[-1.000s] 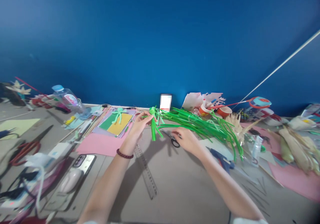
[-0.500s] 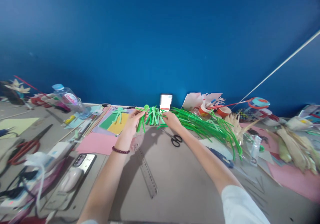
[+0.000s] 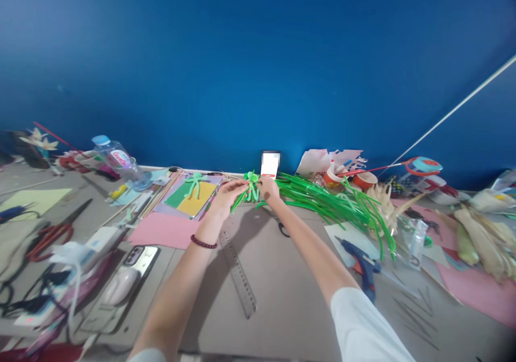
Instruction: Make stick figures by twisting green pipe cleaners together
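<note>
Above the table's far edge, my left hand [image 3: 230, 194] is closed in a pinch on a green pipe-cleaner figure [image 3: 252, 191], its darker green strands hanging below the fingers. My right hand [image 3: 268, 189] is closed at the figure's right side, its fingertips partly hidden. A light green figure and darker green pieces overlap between the hands, so I cannot tell exactly where one ends. Just behind stands a phone with a lit screen [image 3: 270, 165]. Black-handled scissors [image 3: 284, 229] lie mostly beneath my right forearm. A clear ruler [image 3: 238, 276] lies between my forearms.
Long green pipe cleaners [image 3: 322, 198] spread to the right, beyond a blue glue gun [image 3: 365, 265]. Another green figure [image 3: 194, 184] lies on coloured sheets at left, near pink paper [image 3: 163, 230]. Farther left are a bottle [image 3: 121, 160], a phone [image 3: 121, 292] and orange-handled scissors [image 3: 50, 241].
My hands have come closer together, bringing the green pieces together between them. My right forearm has swung left, covering most of the black scissors and exposing more of the glue gun.
</note>
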Action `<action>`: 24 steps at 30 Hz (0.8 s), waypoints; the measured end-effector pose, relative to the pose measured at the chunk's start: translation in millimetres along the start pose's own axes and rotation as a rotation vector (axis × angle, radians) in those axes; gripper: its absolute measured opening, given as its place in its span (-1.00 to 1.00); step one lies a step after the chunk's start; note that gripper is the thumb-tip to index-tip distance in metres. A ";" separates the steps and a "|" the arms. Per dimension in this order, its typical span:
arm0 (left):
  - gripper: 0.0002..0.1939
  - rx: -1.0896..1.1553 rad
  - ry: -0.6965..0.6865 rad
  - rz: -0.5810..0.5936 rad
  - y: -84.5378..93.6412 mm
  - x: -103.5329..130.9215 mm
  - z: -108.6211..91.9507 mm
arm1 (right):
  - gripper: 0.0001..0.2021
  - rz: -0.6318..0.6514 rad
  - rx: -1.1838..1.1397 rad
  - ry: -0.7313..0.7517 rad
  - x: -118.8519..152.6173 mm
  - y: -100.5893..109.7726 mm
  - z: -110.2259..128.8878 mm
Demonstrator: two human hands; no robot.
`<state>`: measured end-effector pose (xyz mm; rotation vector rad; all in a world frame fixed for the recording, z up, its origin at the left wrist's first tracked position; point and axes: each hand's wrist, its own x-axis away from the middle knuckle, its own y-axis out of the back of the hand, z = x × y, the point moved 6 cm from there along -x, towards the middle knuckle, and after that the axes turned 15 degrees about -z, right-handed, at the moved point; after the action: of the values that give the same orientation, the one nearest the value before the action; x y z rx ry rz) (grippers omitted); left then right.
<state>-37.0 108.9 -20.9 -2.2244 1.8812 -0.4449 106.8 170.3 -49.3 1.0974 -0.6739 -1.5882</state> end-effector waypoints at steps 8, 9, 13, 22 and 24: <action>-0.62 -0.052 -0.145 -0.109 -5.1 7.4 -12.3 | -0.76 -0.262 -0.198 -0.015 1.4 54.3 -5.4; -0.60 -0.063 -0.158 -0.109 -6.2 8.9 -13.3 | -0.77 -0.303 -0.302 -0.008 3.6 64.6 -5.5; -0.60 -0.087 -0.205 -0.097 -10.0 13.6 -15.8 | -0.76 -0.374 -0.691 -0.143 20.7 101.1 -15.6; -0.65 -0.007 -0.114 -0.064 -16.3 20.4 -9.8 | -0.76 -0.247 -1.118 -0.329 81.3 133.7 -29.4; -0.66 -0.019 -0.081 -0.048 -18.2 22.1 -6.9 | -0.75 -0.261 -1.106 -0.327 88.8 134.9 -31.7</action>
<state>-19.3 90.7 -6.1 -2.2676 1.8030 -0.3399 190.5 49.1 24.1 0.0973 0.2084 -1.9712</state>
